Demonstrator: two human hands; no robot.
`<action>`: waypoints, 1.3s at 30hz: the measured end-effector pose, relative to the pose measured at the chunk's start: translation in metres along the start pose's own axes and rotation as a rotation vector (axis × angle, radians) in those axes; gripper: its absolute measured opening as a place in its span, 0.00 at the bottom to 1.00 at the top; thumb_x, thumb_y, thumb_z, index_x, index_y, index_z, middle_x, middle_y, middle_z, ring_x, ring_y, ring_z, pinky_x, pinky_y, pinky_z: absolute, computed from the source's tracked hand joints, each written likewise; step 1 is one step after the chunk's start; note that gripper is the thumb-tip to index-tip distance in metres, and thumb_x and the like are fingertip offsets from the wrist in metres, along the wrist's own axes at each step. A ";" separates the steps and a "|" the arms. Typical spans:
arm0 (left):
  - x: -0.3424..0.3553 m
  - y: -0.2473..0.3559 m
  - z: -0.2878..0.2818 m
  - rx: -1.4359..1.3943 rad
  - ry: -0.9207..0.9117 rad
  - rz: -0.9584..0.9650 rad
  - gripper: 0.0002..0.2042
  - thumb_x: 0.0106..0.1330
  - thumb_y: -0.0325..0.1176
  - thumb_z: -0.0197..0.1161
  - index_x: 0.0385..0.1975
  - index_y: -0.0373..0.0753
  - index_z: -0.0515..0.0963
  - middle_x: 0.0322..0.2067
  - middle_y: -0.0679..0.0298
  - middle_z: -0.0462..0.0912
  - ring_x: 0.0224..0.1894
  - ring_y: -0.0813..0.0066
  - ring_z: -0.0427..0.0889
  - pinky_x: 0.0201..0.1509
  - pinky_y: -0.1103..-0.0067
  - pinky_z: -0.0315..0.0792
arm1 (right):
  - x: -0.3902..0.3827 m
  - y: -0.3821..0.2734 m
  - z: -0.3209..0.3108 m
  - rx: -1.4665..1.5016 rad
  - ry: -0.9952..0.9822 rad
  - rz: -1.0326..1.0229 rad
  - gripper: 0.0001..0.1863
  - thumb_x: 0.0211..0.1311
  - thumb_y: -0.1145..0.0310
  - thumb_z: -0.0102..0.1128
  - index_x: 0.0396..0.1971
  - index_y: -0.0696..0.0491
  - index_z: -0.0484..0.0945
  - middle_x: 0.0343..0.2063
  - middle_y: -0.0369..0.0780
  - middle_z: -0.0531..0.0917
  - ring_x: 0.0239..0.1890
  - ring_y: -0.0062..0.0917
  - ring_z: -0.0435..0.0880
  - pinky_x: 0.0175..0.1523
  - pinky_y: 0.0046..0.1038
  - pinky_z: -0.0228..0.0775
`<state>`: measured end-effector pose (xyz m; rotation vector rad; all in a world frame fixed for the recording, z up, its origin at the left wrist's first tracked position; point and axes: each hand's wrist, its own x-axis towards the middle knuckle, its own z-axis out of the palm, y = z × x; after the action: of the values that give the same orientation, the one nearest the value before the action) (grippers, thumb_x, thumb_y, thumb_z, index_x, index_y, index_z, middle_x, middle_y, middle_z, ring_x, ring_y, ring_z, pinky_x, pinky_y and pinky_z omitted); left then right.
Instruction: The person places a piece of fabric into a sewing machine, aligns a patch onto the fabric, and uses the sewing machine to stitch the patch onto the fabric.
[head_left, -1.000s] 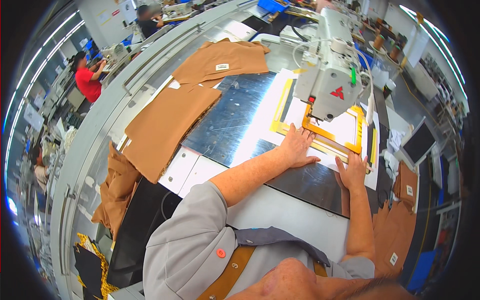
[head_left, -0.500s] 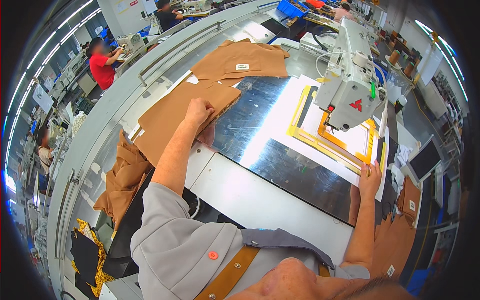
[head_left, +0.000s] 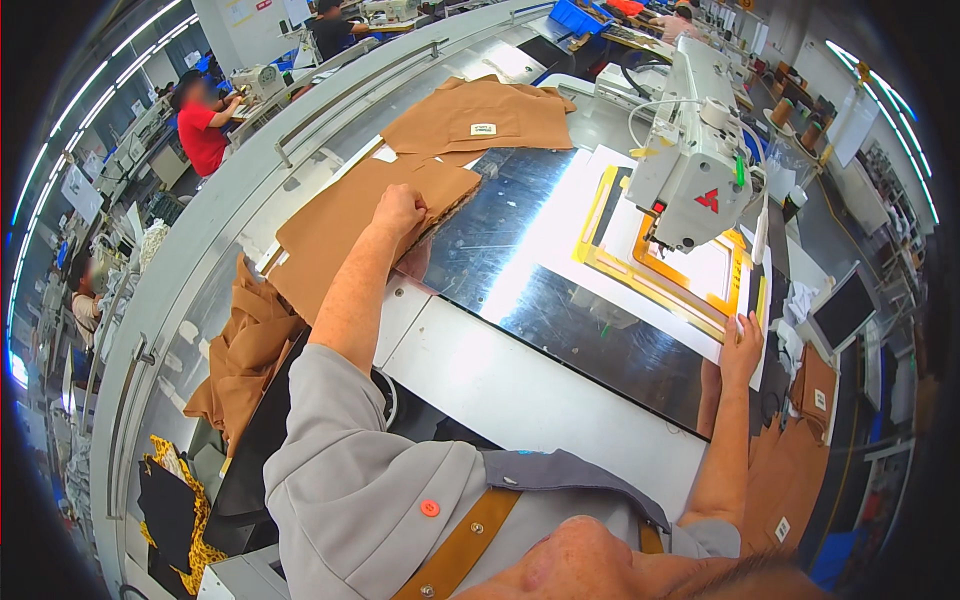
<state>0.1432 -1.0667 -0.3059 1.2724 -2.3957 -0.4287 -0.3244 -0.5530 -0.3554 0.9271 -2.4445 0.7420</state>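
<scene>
My left hand [head_left: 400, 212] is closed at the right edge of a stack of brown fabric pieces [head_left: 335, 215], its fingertips pinching the cloth there. The layers show along that edge. My right hand [head_left: 740, 348] lies at the near right corner of a flat white template [head_left: 690, 345] with yellow borders, fingers stretched out and touching it. An orange frame [head_left: 690, 278] sits inside the template, under the white sewing machine head [head_left: 695, 150]. Both rest on a shiny metal plate [head_left: 590, 350].
More brown pieces with a white label [head_left: 480, 115] lie beyond the stack. Crumpled brown cloth [head_left: 245, 355] hangs at the left, and further brown pieces [head_left: 785, 480] lie at the right beside a dark monitor [head_left: 843, 308]. A person in red [head_left: 200, 125] sits at another machine across the rail.
My left hand has shifted slightly at the stack's edge, its fingers now closer on the cloth. My right hand has moved a little along the template's corner.
</scene>
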 end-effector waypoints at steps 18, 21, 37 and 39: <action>-0.171 0.208 0.014 -1.644 -0.667 0.263 0.03 0.70 0.23 0.63 0.40 0.38 0.80 0.37 0.70 0.83 0.38 0.85 0.80 0.45 0.84 0.74 | -0.037 -0.095 -0.069 1.095 -0.962 0.426 0.36 0.80 0.41 0.40 0.61 0.63 0.73 0.49 0.48 0.85 0.40 0.28 0.89 0.39 0.24 0.84; -0.203 0.243 0.042 -1.204 -0.767 0.769 0.07 0.67 0.28 0.68 0.42 0.39 0.83 0.47 0.62 0.84 0.50 0.71 0.82 0.55 0.76 0.74 | -0.040 -0.081 -0.051 1.568 -1.137 0.492 0.42 0.77 0.35 0.34 0.65 0.61 0.69 0.52 0.48 0.85 0.42 0.28 0.90 0.40 0.25 0.85; -0.125 0.302 0.103 -0.294 -0.171 0.941 0.22 0.63 0.35 0.73 0.57 0.40 0.78 0.59 0.56 0.80 0.58 0.61 0.81 0.60 0.66 0.76 | -0.040 -0.071 -0.088 0.405 -0.564 0.165 0.21 0.69 0.59 0.64 0.54 0.58 0.79 0.46 0.48 0.86 0.45 0.36 0.86 0.54 0.30 0.75; -0.110 0.304 0.115 -0.223 -0.190 0.919 0.22 0.62 0.34 0.73 0.56 0.41 0.78 0.65 0.57 0.73 0.66 0.58 0.72 0.66 0.61 0.69 | -0.039 -0.077 -0.088 0.443 -0.567 0.092 0.18 0.66 0.61 0.66 0.49 0.58 0.82 0.43 0.47 0.87 0.43 0.39 0.85 0.52 0.33 0.76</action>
<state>-0.0730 -0.8004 -0.2943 -0.0287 -2.6665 -0.5061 -0.2266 -0.5294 -0.2838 1.3452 -2.8778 1.2262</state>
